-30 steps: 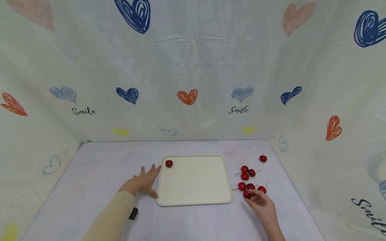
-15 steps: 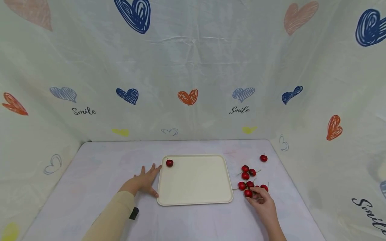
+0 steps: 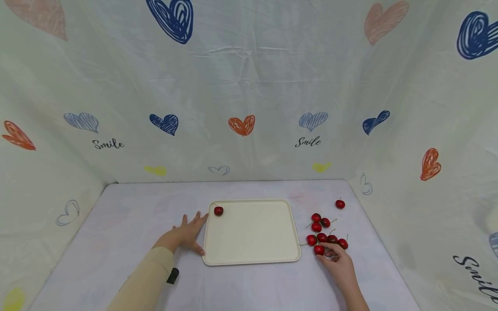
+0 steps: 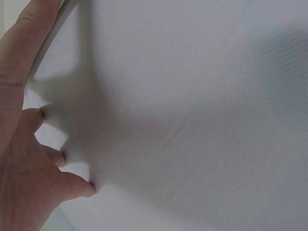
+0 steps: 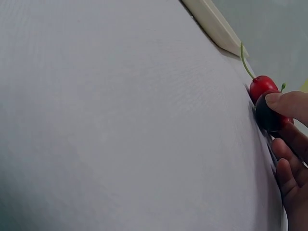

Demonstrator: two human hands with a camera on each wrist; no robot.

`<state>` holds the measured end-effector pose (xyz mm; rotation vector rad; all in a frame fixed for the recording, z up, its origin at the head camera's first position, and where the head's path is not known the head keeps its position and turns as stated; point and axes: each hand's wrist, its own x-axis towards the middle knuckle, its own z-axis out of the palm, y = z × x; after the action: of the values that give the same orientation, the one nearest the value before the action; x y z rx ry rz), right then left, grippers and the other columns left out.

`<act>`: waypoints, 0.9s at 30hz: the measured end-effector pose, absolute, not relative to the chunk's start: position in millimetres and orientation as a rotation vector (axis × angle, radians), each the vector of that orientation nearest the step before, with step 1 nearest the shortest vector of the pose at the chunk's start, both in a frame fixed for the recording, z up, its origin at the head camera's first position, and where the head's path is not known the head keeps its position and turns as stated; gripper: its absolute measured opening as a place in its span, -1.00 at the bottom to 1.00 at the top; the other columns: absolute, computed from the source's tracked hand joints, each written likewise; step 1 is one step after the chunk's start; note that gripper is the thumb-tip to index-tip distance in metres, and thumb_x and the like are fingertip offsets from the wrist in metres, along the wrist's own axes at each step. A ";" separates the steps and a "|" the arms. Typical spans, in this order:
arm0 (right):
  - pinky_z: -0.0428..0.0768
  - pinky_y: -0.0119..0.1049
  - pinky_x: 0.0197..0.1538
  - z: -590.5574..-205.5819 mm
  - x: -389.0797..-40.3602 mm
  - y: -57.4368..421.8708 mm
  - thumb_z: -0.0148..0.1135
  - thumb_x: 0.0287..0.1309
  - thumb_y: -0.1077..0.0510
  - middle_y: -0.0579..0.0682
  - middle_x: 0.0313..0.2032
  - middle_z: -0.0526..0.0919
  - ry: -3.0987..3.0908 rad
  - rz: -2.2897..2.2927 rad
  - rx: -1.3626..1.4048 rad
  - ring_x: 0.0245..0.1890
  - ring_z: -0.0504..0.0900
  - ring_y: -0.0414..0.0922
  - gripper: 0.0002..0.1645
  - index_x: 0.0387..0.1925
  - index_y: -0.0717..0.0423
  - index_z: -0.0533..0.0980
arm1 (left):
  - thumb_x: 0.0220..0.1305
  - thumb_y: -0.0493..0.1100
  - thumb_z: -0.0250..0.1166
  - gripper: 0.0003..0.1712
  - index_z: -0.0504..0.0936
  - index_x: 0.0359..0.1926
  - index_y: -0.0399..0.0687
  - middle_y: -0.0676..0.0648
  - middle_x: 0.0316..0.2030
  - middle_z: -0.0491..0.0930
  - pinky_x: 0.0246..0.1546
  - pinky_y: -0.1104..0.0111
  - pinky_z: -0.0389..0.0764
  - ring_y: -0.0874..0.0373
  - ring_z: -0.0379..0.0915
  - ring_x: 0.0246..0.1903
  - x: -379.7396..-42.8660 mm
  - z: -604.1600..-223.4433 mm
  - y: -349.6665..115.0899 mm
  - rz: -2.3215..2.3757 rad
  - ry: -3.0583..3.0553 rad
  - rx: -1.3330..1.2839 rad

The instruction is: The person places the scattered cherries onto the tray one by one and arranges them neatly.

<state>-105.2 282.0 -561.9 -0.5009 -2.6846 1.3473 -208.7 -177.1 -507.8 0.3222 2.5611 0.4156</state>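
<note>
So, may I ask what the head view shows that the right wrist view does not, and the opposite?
Only the head view: the left hand spread at the left edge of the tray, the lone cherry lying on it, and the "Smile" lettering.

Only the right wrist view: the dark side of the pinched cherry.

Both: the right hand, that cherry, a neighbouring cherry, part of the tray, and the tabletop.
</note>
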 end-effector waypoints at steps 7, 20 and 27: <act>0.49 -0.44 -0.28 -563.3 -101.4 280.1 0.46 0.01 0.25 0.04 -0.18 0.59 -2.667 1.338 -0.520 -0.23 0.48 -0.12 -0.50 0.06 0.13 0.59 | -0.27 0.08 0.64 0.43 -0.05 0.52 -0.14 -0.40 0.48 -0.21 0.07 -0.56 -0.14 -0.62 -0.44 0.33 -207.5 -508.6 -177.1 0.417 2.564 0.328; 0.53 -0.46 -0.26 -551.4 -97.4 276.9 0.42 0.03 0.28 0.07 -0.11 0.57 -2.623 1.421 -0.535 -0.23 0.49 -0.14 -0.51 0.06 0.17 0.58 | -0.28 0.09 0.64 0.42 -0.04 0.51 -0.14 -0.40 0.48 -0.20 0.07 -0.56 -0.13 -0.63 -0.43 0.33 -205.7 -512.2 -180.5 0.410 2.571 0.337; 0.57 -0.48 -0.27 -547.5 -100.8 272.0 0.46 0.02 0.25 0.02 -0.20 0.58 -2.571 1.429 -0.480 -0.27 0.51 -0.21 -0.53 0.03 0.13 0.61 | -0.27 0.10 0.64 0.42 -0.04 0.52 -0.13 -0.39 0.48 -0.21 0.08 -0.55 -0.14 -0.62 -0.44 0.34 -206.1 -513.1 -180.5 0.410 2.567 0.330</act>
<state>-100.8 272.0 -547.5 -0.4800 -2.5708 1.4293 -206.1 -180.5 -513.1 0.3296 2.5667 0.4100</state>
